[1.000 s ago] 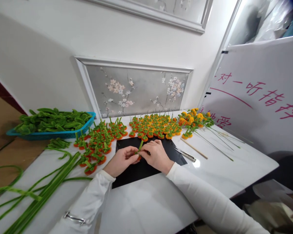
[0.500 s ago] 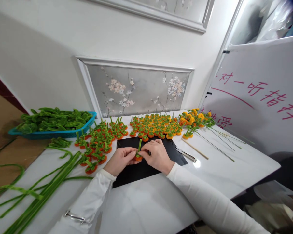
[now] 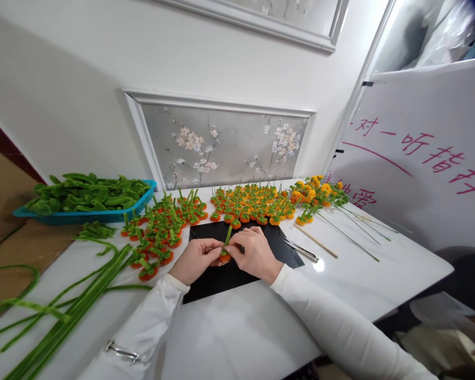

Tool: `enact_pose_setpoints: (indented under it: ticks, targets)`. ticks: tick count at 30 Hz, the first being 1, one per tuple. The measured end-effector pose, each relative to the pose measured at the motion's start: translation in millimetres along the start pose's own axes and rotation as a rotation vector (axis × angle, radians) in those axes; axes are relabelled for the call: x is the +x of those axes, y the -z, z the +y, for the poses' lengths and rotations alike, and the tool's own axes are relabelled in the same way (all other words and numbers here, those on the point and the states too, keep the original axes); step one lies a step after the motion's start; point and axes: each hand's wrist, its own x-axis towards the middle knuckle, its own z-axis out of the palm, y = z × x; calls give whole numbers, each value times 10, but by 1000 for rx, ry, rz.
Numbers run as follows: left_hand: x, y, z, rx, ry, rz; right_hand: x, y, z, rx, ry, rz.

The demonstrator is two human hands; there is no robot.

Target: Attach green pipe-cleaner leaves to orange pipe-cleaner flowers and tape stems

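My left hand (image 3: 196, 258) and my right hand (image 3: 255, 252) meet over a black mat (image 3: 241, 272) on the white table. Between their fingertips they pinch a small orange pipe-cleaner flower (image 3: 224, 256) with a green stem sticking up. Left of the mat lies a cluster of orange-red flowers with green stems (image 3: 158, 232). Behind the mat is a dense spread of orange and yellow flowers (image 3: 253, 206).
A blue basket (image 3: 83, 214) of green pipe-cleaner leaves stands at the back left. Long green pipe cleaners (image 3: 75, 306) lie along the left side. Metal pliers (image 3: 301, 249), a wooden stick (image 3: 315, 241) and long-stemmed yellow flowers (image 3: 320, 195) lie right. A lettered white board (image 3: 419, 153) leans right.
The orange flower head has come into view below my fingertips, and the green stem stands slightly more upright. My hands stay in the same place over the mat.
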Motion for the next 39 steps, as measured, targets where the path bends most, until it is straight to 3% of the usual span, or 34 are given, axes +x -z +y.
enact_pose_setpoints:
  ticks: [5, 10, 15, 25, 30, 34, 39]
  targets:
    - [-21, -9, 51, -26, 2, 5, 13, -57, 80, 290, -64, 14]
    - [-55, 0, 102, -53, 30, -14, 14, -77, 151, 622, -63, -57]
    - [-84, 29, 122, -48, 68, -103, 30, 33, 111, 613, 51, -157]
    - [-114, 51, 177, -3, 36, -195, 41, 88, 42, 365, 165, -82]
    - [-132, 16, 213, -10, 5, -144, 32, 68, 40, 359, 49, 4]
    - [-98, 1, 149, 9, -73, -166, 14, 25, 46, 443, -41, -8]
    - [-89, 15, 101, -63, 12, -111, 9, 24, 46, 517, -54, -59]
